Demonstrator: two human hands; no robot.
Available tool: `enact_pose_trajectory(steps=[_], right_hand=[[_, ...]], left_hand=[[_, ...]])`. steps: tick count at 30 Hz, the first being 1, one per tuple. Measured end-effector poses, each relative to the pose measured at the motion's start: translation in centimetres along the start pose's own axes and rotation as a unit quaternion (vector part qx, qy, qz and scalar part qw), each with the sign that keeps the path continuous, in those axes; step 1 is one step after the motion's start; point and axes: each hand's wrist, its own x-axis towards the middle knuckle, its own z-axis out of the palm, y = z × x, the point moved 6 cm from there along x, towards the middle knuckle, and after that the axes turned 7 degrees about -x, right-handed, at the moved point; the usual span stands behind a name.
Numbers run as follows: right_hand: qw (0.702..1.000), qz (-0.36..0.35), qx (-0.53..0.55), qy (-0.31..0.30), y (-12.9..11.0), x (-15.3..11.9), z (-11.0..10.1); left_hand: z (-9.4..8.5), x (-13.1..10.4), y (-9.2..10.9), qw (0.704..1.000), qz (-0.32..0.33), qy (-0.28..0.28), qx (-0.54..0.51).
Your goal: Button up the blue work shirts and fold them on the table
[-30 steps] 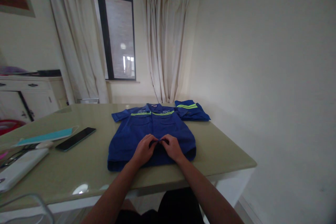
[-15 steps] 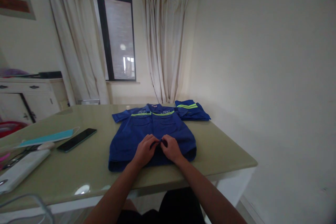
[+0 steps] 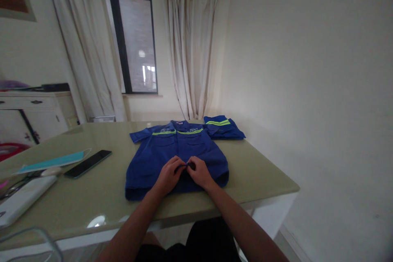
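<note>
The blue shirt [image 3: 144, 172] lies on the table [image 3: 251, 172], collar far and hem near — probably so its front falls within reach. The left hand [image 3: 168, 175] and right hand [image 3: 200, 172] pinch its near middle (almost meeting), presumably to steady it.

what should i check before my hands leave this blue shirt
1. Left hand pinching the short-sleeved work shirt: ok.
2. Right hand pinching it: ok.
3. Shirt face up, collar away from you: ok.
4. Front lying flat: not ok, lower edge raised at the hands.
5. Front fastened all the way: cannot tell, hands hide part.
6. Smartphone apart from shirt: ok, off to the left.
</note>
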Motion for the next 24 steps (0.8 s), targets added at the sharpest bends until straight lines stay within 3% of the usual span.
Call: enact_pose_trajectory(steps=[5,9,24], right_hand=[[0.997,-0.039,-0.068,0.009,-1.6,-0.4,-0.5],[0.997,-0.053,-0.059,0.020,-2.1,-0.7,-0.9],[0.991,-0.096,-0.093,-0.026,-2.6,-1.7,-1.2]], left_hand=[[-0.3,0.2,-2.2,0.995,-0.071,0.028,-0.060],[0.4,0.1,-3.7,0.988,-0.098,-0.032,-0.118],[1.0,-0.7,-2.9,0.983,-0.118,-0.098,-0.100]])
